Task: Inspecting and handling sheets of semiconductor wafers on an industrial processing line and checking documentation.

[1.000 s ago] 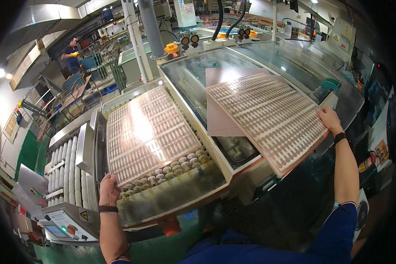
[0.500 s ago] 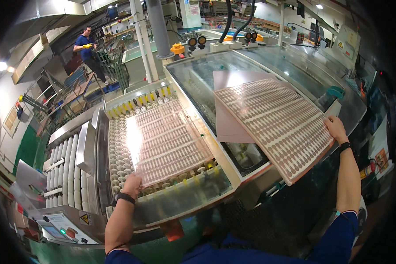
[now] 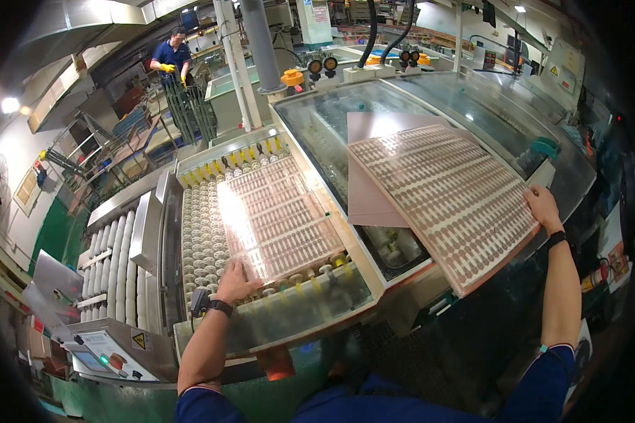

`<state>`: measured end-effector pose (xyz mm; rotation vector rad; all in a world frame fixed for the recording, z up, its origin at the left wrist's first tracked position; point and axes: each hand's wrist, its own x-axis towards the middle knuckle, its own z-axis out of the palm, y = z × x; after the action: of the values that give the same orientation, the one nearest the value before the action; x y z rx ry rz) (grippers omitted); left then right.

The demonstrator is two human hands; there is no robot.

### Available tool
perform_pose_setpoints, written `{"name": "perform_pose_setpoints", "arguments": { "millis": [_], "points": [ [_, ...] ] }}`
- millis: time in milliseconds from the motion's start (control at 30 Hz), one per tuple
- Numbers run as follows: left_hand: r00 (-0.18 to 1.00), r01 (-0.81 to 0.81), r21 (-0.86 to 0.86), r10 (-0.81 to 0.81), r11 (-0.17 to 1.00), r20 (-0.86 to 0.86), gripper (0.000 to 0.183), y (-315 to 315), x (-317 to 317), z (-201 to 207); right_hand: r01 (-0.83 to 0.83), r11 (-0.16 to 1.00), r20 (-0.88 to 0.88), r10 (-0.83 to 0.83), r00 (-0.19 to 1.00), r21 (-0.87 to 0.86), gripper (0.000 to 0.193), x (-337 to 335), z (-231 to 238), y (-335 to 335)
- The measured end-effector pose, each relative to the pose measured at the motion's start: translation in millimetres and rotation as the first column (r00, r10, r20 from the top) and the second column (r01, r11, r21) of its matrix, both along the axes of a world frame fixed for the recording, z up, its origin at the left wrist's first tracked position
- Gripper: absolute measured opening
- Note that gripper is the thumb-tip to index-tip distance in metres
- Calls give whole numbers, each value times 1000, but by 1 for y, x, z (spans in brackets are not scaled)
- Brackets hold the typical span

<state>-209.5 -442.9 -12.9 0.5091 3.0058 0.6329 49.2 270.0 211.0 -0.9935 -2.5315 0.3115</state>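
A thin copper-coloured panel (image 3: 282,218) with rows of repeated shapes lies on the wheeled rollers of the conveyor (image 3: 201,240). My left hand (image 3: 236,283) is at its near left corner, fingers stretched out and touching the edge; the fingertips are partly hidden. On the right, my right hand (image 3: 542,206) grips the right edge of a similar patterned panel (image 3: 444,190), thumb on top and fingers underneath out of sight. This panel, perhaps a stack, rests tilted over the machine's glass cover, overhanging its near edge. Beneath it shows a plain pinkish sheet (image 3: 374,201).
White rollers (image 3: 116,261) and a control panel (image 3: 102,359) stand at the left. A clear guard (image 3: 303,310) runs along the conveyor's near side. Round gauges (image 3: 322,67) stand behind the glass cover (image 3: 317,127). A co-worker (image 3: 173,60) in yellow gloves stands far left beside racks.
The panel on the rollers has shifted slightly right and away from me. My left hand has moved right along with its corner and loosened its fingers. My right hand keeps its grip.
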Motion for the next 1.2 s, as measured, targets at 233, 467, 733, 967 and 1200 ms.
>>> {"name": "perform_pose_setpoints", "arguments": {
  "millis": [233,467,733,967,1200],
  "points": [
    [993,-25,-92,35,995,114,85,11,-8,-5,33,999,64,-32,997,-11,52,8,11,-10],
    [976,-138,-165,106,977,-188,72,42,4,14,18,1000,89,-16,996,-22,53,-3,13,-13],
    [808,77,913,-562,402,179,54,258,146,131,45,998,100,-41,994,-40,56,-3,5,-2],
    [545,-313,901,-720,300,429,35,333,199,164,21,999,68,-19,998,-27,53,-8,-1,7],
    [505,-386,886,-744,259,437,23,349,198,165,51,998,83,-47,995,-47,50,-7,-3,27]
  ]
}}
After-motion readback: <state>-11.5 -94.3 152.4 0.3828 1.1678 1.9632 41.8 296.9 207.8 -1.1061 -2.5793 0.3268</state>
